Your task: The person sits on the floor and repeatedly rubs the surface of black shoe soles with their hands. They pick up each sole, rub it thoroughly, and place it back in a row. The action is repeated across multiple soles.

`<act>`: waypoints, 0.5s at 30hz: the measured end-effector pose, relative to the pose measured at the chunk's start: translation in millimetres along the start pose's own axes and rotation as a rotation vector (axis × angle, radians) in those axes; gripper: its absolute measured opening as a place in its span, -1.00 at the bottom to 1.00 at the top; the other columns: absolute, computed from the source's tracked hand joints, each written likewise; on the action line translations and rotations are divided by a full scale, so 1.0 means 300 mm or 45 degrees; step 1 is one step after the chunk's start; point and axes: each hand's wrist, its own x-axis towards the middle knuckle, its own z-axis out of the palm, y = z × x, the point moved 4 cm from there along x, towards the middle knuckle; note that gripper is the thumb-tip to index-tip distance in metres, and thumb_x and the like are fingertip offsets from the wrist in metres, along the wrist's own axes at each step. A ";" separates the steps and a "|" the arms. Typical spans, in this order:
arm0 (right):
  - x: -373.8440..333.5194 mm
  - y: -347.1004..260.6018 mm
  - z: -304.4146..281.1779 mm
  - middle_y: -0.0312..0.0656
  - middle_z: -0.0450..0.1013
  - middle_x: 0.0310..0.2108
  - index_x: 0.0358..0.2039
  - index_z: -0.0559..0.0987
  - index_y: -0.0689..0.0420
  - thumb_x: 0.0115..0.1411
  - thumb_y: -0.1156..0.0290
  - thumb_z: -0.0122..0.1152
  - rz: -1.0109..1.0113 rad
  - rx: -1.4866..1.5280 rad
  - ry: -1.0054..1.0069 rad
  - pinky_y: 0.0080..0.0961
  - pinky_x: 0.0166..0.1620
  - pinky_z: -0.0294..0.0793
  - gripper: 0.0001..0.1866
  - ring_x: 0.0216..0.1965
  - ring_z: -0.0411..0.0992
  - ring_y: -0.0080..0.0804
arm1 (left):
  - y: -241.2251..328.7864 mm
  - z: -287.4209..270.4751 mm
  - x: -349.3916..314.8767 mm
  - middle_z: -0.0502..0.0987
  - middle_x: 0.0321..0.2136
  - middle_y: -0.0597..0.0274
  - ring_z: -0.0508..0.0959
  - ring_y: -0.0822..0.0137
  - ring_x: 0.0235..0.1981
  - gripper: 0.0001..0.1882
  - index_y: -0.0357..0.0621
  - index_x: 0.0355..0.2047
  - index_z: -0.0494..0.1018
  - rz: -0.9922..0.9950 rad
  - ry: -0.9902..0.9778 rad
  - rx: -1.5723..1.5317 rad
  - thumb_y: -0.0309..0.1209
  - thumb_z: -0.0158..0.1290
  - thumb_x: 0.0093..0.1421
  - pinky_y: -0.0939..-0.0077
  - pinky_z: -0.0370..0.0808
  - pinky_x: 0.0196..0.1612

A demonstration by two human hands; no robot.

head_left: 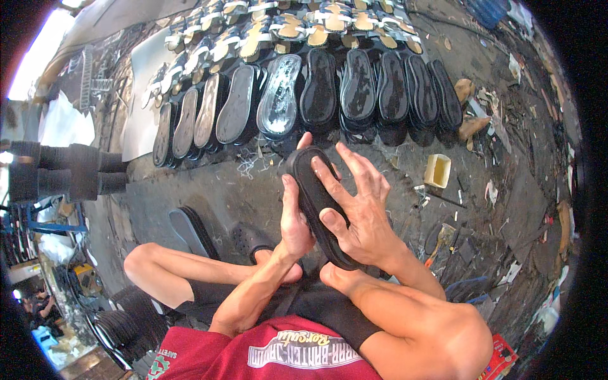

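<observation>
Both hands hold one black shoe sole (315,202) between them, above the person's crossed legs. On its near edge the left hand (293,218) is closed, thumb lying along the rim, while the right hand (361,209) presses over the sole's top face with fingers spread and thumb on the rubber. This sole is tilted, its toe end pointing away from the person. Beyond it, on the grimy floor (209,190), a row of black soles (354,88) leans in an overlapping line, one of them a glue-coated sole (280,95) that shines pale. Behind the row lie finished sandals (285,28). A small cream container (437,170) sits to the right.
</observation>
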 end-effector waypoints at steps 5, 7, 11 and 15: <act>0.012 -0.013 0.011 -0.04 -0.16 0.67 0.61 0.18 -0.35 0.51 -0.30 -0.24 0.079 -0.022 -0.059 0.31 0.45 -0.15 -0.26 0.58 -0.11 0.21 | -0.012 -0.007 -0.010 0.36 0.41 0.23 0.46 0.27 0.30 -0.20 0.05 0.63 -0.05 0.073 -0.015 0.269 0.24 -0.45 0.59 0.17 0.33 0.43; 0.017 -0.006 0.013 -0.09 -0.17 0.68 0.62 0.15 -0.36 0.52 -0.29 -0.25 0.068 -0.025 -0.082 0.34 0.46 -0.18 -0.26 0.60 -0.15 0.21 | -0.010 -0.011 -0.007 0.33 0.44 0.22 0.42 0.26 0.35 -0.23 0.02 0.61 -0.01 0.030 -0.018 0.250 0.20 -0.46 0.60 0.17 0.29 0.46; 0.019 0.012 0.011 -0.09 -0.17 0.68 0.62 0.15 -0.34 0.53 -0.30 -0.32 0.050 -0.105 -0.126 0.34 0.47 -0.21 -0.26 0.60 -0.15 0.20 | 0.026 0.021 0.007 0.26 0.48 0.12 0.31 0.18 0.46 -0.25 0.01 0.62 -0.04 -0.012 -0.056 0.399 0.15 -0.49 0.62 0.15 0.19 0.53; 0.029 0.017 0.010 -0.10 -0.16 0.68 0.61 0.17 -0.37 0.54 -0.30 -0.35 0.028 -0.149 -0.145 0.33 0.47 -0.22 -0.27 0.60 -0.15 0.18 | 0.023 -0.002 0.015 0.24 0.51 0.07 0.26 0.15 0.50 -0.29 -0.05 0.59 0.05 -0.120 -0.056 0.310 0.09 -0.46 0.62 0.15 0.15 0.55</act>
